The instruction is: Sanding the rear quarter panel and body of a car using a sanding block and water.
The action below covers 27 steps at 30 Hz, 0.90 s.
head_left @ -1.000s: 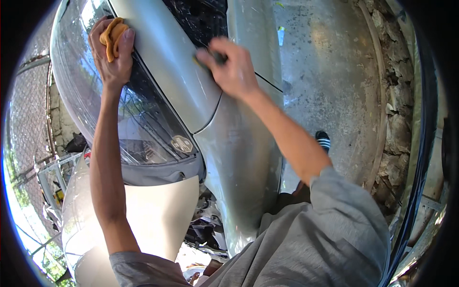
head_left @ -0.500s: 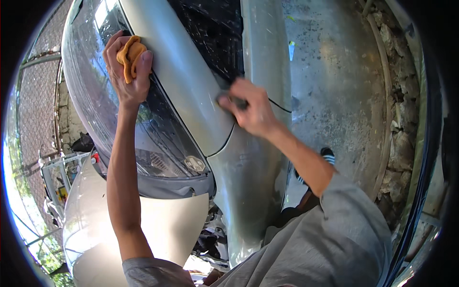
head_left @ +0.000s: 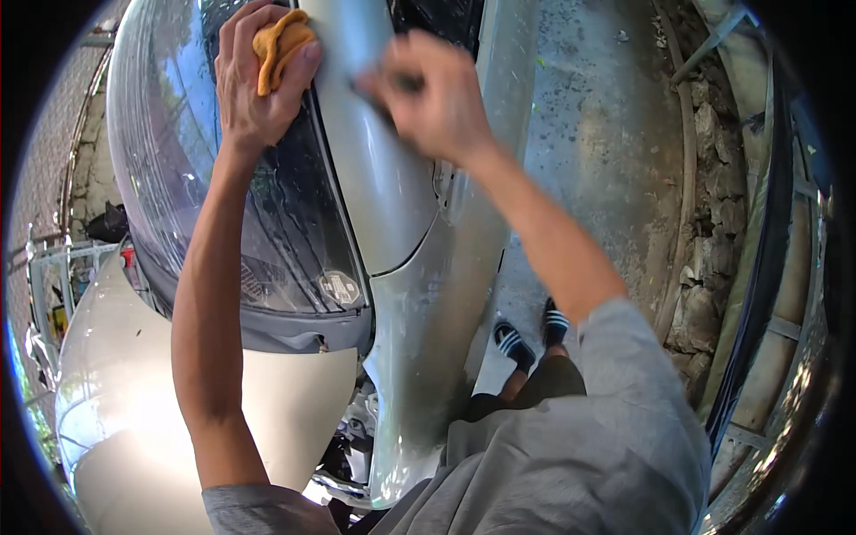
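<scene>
My left hand is closed around a bunched orange cloth and rests at the edge of the car's windshield. Beside it, my right hand is curled around a small dark object, smeared by motion and mostly covered by the fingers. That hand is over the silvery-beige windshield pillar, close to the dark side window opening. Whether the dark object touches the paint I cannot tell. A round pale sticker sits in the windshield's lower corner.
Below the windshield lies the sunlit hood, with a gap showing engine parts beside the fender. My feet in striped sandals stand on the concrete floor. A rough stone edge runs along the right.
Both hands have moved farther up along the car, and the right has come closer to the left, over the pillar. My view has shifted, bringing both feet into sight. The cloth stays in my left hand.
</scene>
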Motion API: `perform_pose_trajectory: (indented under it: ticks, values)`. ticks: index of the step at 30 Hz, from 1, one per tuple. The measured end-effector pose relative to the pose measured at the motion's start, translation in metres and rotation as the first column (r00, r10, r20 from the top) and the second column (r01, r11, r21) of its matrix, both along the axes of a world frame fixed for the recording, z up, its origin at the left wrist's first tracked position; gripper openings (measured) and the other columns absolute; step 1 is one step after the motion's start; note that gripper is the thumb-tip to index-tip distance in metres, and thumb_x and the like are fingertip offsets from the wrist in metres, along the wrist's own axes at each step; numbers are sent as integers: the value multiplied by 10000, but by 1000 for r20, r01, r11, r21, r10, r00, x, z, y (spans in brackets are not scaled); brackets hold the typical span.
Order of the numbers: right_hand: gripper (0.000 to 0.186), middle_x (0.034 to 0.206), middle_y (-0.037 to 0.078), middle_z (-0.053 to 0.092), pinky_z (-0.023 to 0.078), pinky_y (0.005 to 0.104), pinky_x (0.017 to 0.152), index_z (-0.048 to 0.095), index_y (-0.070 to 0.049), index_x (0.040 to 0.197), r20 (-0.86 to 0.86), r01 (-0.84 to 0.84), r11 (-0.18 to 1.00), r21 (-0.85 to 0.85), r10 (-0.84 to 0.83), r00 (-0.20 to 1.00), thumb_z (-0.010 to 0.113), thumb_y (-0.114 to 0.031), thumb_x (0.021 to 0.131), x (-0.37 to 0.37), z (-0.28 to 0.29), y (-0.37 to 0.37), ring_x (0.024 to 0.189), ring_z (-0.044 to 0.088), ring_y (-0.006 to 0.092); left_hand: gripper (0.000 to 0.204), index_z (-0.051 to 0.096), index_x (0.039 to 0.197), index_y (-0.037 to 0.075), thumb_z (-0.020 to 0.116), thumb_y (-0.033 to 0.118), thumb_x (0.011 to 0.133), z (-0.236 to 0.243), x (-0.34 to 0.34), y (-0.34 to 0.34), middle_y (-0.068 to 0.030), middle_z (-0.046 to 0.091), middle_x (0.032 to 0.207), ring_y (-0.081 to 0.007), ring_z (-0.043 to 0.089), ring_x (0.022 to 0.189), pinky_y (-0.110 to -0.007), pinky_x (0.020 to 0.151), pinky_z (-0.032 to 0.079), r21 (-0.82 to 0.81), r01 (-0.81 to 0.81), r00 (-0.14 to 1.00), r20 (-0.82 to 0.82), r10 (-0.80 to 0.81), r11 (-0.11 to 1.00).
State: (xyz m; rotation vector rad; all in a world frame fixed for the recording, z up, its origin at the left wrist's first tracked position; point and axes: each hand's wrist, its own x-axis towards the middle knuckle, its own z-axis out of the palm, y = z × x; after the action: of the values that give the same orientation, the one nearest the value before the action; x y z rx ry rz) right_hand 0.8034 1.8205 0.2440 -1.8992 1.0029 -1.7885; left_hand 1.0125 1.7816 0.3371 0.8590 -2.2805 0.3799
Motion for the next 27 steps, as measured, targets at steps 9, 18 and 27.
perform_pose_trajectory:
  ticks: [9, 18, 27]
  values:
    - [355, 685, 124, 560, 470, 420, 575, 609, -52, 667, -211, -9, 1000, 7, 10, 977, 725, -340, 838, 17, -10, 73, 630, 588, 313, 335, 544, 1084, 25, 674, 248, 871, 11, -25, 23, -205, 611, 981, -410, 586, 953, -490, 838, 459, -42, -358, 880, -349, 322, 933]
    - [385, 631, 105, 500, 447, 389, 561, 577, -67, 643, -259, 25, 998, -61, -40, 965, 702, -351, 871, 16, -19, 98, 609, 554, 275, 351, 575, 1046, 61, 679, 330, 846, 2, -22, 10, -160, 595, 1045, -366, 563, 1026, -474, 901, 423, -77, -352, 878, -372, 301, 933]
    - [372, 618, 109, 469, 409, 383, 508, 508, -39, 635, -260, 95, 995, -13, -96, 961, 758, -228, 837, 26, -12, 121, 568, 513, 294, 375, 586, 1039, 69, 667, 379, 846, 3, -15, 10, -179, 597, 1048, -383, 570, 1029, -490, 920, 417, -74, -360, 870, -386, 307, 930]
